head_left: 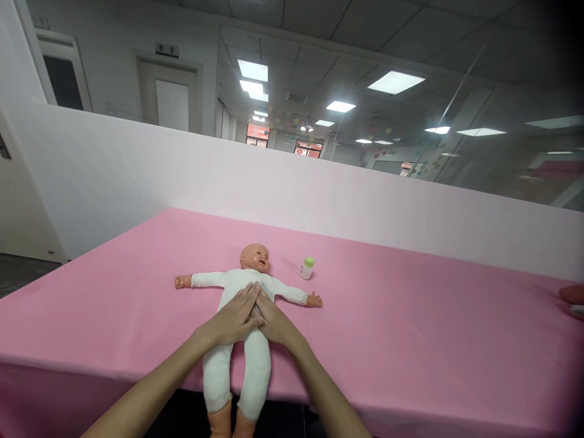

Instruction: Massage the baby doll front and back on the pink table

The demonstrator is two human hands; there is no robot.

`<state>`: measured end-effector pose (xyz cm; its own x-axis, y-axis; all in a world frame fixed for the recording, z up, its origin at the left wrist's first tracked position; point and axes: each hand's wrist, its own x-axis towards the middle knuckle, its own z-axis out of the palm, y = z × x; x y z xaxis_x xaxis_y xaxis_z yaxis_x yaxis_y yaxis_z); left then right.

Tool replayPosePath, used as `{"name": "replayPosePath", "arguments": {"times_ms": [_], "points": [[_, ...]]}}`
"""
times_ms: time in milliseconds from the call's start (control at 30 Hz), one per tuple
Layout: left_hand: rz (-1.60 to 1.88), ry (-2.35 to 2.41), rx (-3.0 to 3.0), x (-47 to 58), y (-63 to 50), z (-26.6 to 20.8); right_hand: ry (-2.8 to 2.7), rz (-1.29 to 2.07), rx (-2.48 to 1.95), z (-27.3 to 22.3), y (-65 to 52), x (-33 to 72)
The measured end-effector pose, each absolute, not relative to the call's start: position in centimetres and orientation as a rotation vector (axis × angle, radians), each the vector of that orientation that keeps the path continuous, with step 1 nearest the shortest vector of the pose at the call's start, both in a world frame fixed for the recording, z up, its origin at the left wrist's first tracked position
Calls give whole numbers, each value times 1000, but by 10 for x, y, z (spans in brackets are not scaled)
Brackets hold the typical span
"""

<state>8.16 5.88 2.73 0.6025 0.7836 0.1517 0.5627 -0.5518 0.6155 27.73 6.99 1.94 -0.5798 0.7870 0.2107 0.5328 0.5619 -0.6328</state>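
A baby doll [258,359] with a white cloth body lies on its back, arms stretched out to both sides and its feet past the table's front edge. Flat on its belly rests my left hand [235,316], fingers straight and pointing toward the doll's chest. My right hand [272,316] lies beside it on the same belly, also with fingers extended. The fingertips of both hands meet, and the palms are hidden from view. Beyond the doll's outstretched arm on the right stands a small white bottle [306,269] with a green cap.
A pink cloth [410,340] covers the table. Behind it runs a low white wall [319,194] with glass above. At the far right edge, a reddish-brown object [572,295] is partly cut off. A door [171,100] stands beyond the wall at the back left.
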Motion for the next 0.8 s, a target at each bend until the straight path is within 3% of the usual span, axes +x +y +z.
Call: {"name": "replayPosePath", "arguments": {"times_ms": [300,500,567,667,800], "points": [[620,1278,2234,77,121,4,-2109,589,-1345,-8,125,280],[665,1388,1971,46,103,1,-1941,546,-1404,-13,110,303],[802,1424,1923,35,77,4,-1902,535,-1369,-10,104,314],[1315,1488,1788,25,22,2,-1762,463,-1381,-5,99,336],[1752,1559,1590,22,-57,-29,-1486,267,-1604,-4,98,378]]}}
